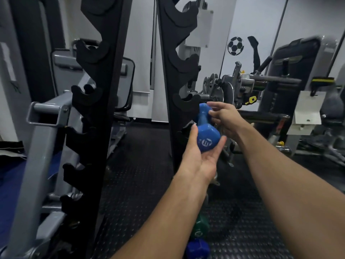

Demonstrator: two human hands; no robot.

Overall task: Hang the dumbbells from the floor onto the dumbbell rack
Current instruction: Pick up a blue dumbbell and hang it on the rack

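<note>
A blue dumbbell (206, 130) is held up beside the right post of the black dumbbell rack (179, 75), level with one of its lower hooks. My left hand (200, 157) cups the near head from below, palm up, thumb and fingers curled round it. My right hand (225, 118) grips the handle and far head from the right. On the floor below my left forearm lie a green dumbbell (200, 228) and a darker blue one (197, 249). The rack's left post (97, 101) shows bare hooks.
A grey steel frame (46, 116) stands left of the rack. A weight machine (261, 85) with handles and a seat fills the right side. Black rubber floor (138, 165) lies between the posts. White walls with a football sticker (235, 46) stand behind.
</note>
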